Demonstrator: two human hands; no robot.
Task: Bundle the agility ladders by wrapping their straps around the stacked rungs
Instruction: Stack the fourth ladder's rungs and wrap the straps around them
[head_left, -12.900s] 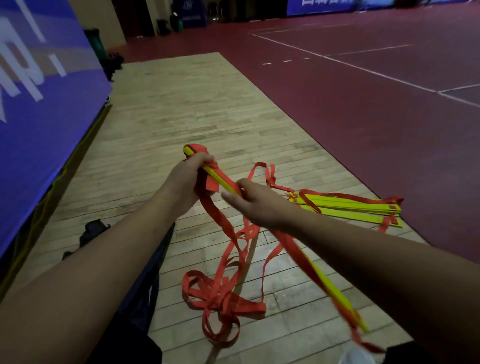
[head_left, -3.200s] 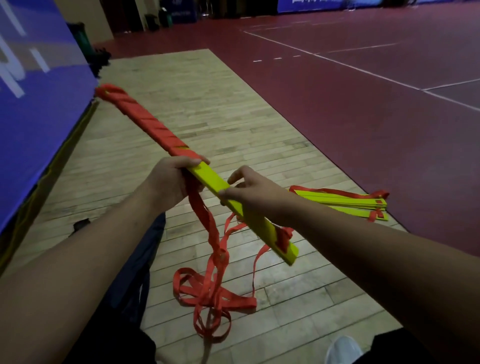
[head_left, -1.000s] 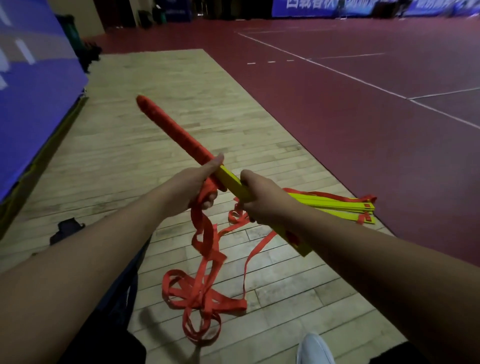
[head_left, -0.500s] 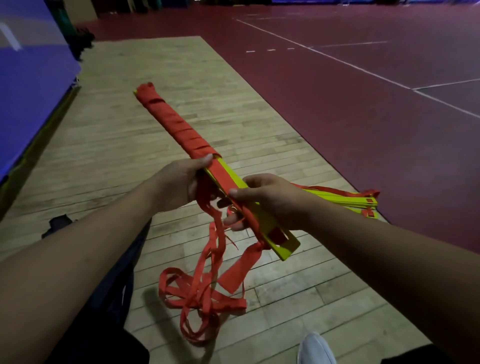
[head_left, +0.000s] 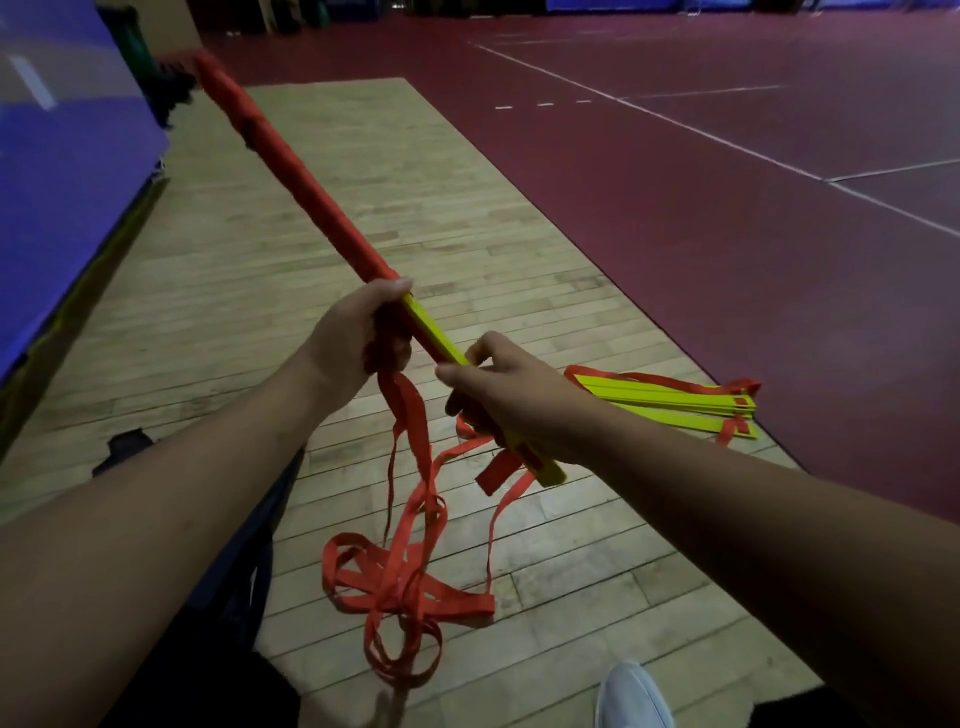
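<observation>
Loose strap pools on the wooden floor below us. Our right hand has its fingers curled round the yellow rung stack near its bare end. Our left hand grips stack and strap together. Beyond it the stack runs red-wrapped, and a second ladder lies on the floor to the right.

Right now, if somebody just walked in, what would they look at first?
Probably the long stack of yellow rungs in the middle, its far half wound in red strap, gripped by the left hand and the right hand. Below them a loose red strap hangs down and tangles in a pile on the wooden floor. A second yellow ladder lies folded on the floor to the right.
</observation>
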